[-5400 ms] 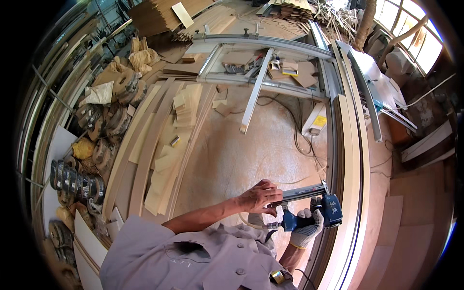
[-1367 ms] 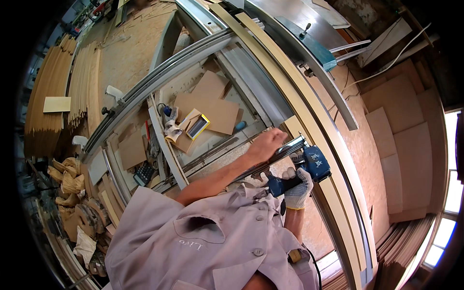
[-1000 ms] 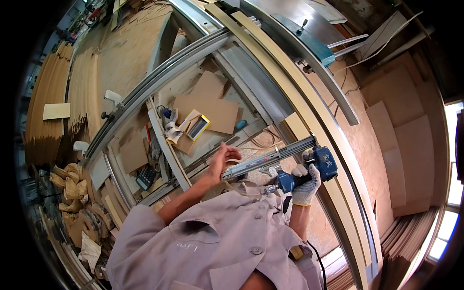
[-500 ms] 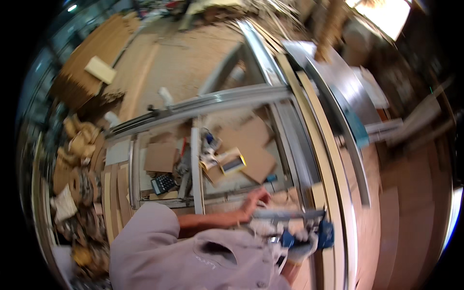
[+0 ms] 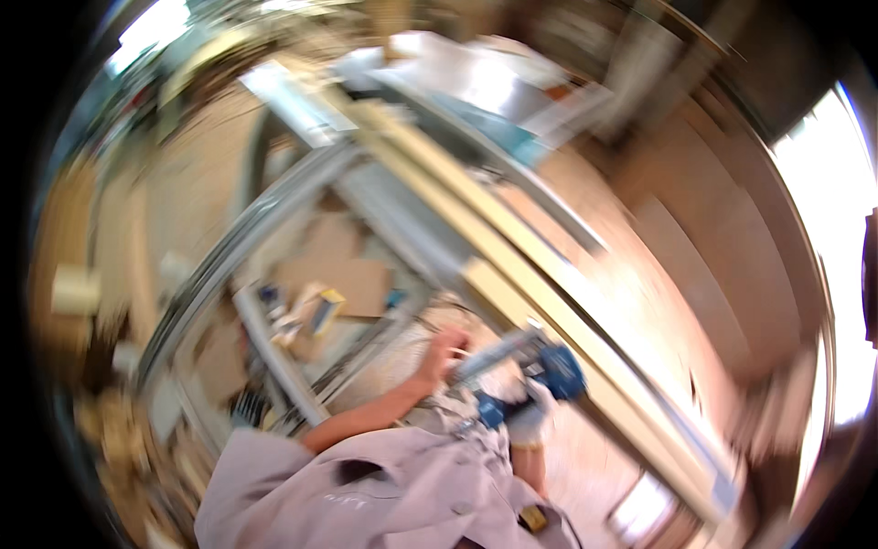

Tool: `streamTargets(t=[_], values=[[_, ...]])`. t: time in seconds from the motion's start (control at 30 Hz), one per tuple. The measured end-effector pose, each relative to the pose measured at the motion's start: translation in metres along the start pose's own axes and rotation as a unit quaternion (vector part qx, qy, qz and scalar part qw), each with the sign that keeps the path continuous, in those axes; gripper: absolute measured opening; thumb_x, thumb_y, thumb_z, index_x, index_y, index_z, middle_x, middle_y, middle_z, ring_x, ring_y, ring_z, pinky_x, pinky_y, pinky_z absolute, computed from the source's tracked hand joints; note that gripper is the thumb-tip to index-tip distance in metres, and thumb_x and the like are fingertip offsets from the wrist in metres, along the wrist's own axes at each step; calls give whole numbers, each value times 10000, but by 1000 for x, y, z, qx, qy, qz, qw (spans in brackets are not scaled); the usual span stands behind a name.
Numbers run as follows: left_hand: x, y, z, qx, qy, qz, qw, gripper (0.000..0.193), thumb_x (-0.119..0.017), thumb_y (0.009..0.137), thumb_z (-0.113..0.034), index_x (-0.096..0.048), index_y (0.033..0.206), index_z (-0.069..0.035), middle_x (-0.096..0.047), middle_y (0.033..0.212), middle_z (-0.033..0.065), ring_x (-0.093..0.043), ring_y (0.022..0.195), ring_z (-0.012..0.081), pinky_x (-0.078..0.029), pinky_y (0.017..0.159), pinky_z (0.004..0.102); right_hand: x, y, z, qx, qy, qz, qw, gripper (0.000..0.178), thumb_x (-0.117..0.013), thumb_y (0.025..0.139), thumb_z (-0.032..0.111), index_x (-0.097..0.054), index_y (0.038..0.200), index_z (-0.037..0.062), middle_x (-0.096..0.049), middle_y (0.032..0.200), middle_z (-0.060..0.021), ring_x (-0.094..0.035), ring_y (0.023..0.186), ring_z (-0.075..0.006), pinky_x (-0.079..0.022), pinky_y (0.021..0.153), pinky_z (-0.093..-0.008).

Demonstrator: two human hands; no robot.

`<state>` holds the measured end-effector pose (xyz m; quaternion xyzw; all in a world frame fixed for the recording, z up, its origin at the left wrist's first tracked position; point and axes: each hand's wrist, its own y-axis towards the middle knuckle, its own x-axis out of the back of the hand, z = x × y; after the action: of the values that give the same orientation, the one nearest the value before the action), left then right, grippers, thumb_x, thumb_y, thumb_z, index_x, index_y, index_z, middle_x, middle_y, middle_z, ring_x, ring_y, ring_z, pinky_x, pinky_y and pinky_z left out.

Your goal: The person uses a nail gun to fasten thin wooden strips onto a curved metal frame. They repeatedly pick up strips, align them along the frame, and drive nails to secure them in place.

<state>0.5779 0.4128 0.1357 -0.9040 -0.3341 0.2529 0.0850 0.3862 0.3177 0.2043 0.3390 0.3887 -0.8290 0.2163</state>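
Observation:
My right hand [image 5: 530, 423], in a pale glove, is wrapped round a blue nail gun [image 5: 560, 371] with a long grey metal magazine, held in front of my body. Bare and blurred, my left hand [image 5: 446, 349] is closed at the free end of the magazine. A thin pale thing shows by its fingers, too smeared to name. Just beyond the gun lie long pale wooden strips [image 5: 512, 288], running along the side of a grey metal frame [image 5: 274, 197].
Inside the frame are brown board pieces [image 5: 361, 285], a small yellow-edged box [image 5: 326, 311] and other small items. A shiny metal sheet [image 5: 489, 87] lies at the far side. Large brown panels [image 5: 681, 284] stand at the right. Scraps [image 5: 119, 430] are heaped at the left.
My view has swung to the right, so the frame and strips now lie slanted and further left. Both hands stay at the nail gun. More of the right-hand panels and a bright opening show.

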Motion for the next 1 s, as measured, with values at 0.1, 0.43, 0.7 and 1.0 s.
streamTargets(t=[0.1,0.43,0.7,1.0], values=[[-23,2,31,0,79,-30,996,265,-544,1064,-346,-655,986,-119,-625,892,2,-592,837,121,-502,756,306,40,-17,27,86,-74,-11,993,128,-667,891,182,-681,829,72,-648,743,-49,-636,736,-162,-521,770,-302],[-217,-7,142,-141,424,197,873,193,-697,985,-191,-657,1030,-8,-687,905,58,-652,827,150,-531,782,296,216,-142,166,307,-175,-244,903,149,-732,911,105,-677,1016,16,-670,755,-39,-633,609,-128,-506,555,-285],[-390,-27,241,-272,514,399,709,290,-764,904,-188,-649,1112,-21,-657,1113,176,-631,1069,352,-501,941,418,336,-256,239,348,-93,-397,844,242,-748,893,105,-717,1117,19,-693,805,-21,-625,610,-107,-499,577,-263],[-600,-59,346,-348,442,536,629,327,-773,889,-172,-630,1144,-26,-633,1172,179,-605,1114,376,-484,958,449,459,-366,303,383,22,-519,764,256,-727,893,130,-719,1125,23,-662,705,-31,-611,563,-128,-505,569,-278]])
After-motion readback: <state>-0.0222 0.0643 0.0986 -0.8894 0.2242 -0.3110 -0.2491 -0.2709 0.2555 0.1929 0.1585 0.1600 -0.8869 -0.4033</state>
